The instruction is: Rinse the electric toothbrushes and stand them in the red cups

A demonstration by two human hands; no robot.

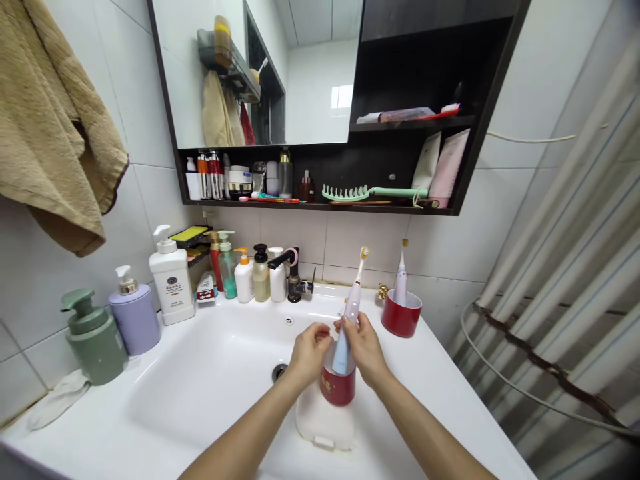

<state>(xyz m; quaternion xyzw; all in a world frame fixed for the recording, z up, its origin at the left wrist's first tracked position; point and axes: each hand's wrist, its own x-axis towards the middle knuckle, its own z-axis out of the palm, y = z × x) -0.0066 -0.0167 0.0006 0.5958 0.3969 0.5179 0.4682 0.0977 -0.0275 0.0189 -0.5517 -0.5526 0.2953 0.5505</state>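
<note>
My right hand is closed around an electric toothbrush, lilac above and pale blue at its lower end. Its brush head points up, and the lower end reaches into a red cup with a white inside. Beside the toothbrush, at the cup's left rim, my left hand has its fingers curled together; what they hold, if anything, is hidden. The cup is over a whitish tray-like piece in the sink. A second red cup on the right counter holds another electric toothbrush.
The white sink has a black faucet behind it. Several pump bottles line the back and left. A mirror cabinet with toiletries hangs above. Radiator pipes stand right; a towel hangs left.
</note>
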